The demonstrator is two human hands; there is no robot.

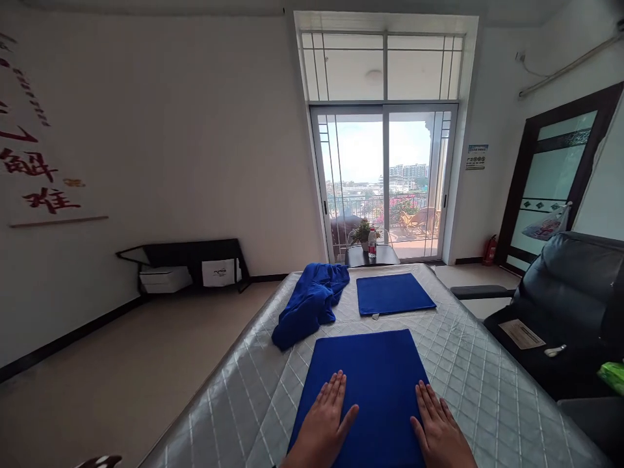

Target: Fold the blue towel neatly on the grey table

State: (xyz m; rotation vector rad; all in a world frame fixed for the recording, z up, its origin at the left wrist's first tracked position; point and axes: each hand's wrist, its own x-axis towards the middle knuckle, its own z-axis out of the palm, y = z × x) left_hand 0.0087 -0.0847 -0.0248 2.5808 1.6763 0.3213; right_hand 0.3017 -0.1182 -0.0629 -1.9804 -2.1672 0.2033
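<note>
A blue cloth (375,370) lies flat and smooth on the quilted silver-grey cover (492,370) right before me. My left hand (325,413) rests on its left part, palm down with fingers stretched and thumb apart. Along the right edge of the same cloth lies my right hand (437,416), also flat, its fingers extended. Farther off sits a second blue cloth (394,294), folded to a neat rectangle with a small white tag at its near edge. To the left of that, a crumpled blue cloth (312,302) lies in a loose heap. Neither hand grips anything.
A black leather chair (570,305) stands close on the right, with a paper card (521,333) on its seat. Beyond the far edge, a small dark table (373,256) carries a bottle (372,244) and a plant. A black rack (195,253) is by the left wall.
</note>
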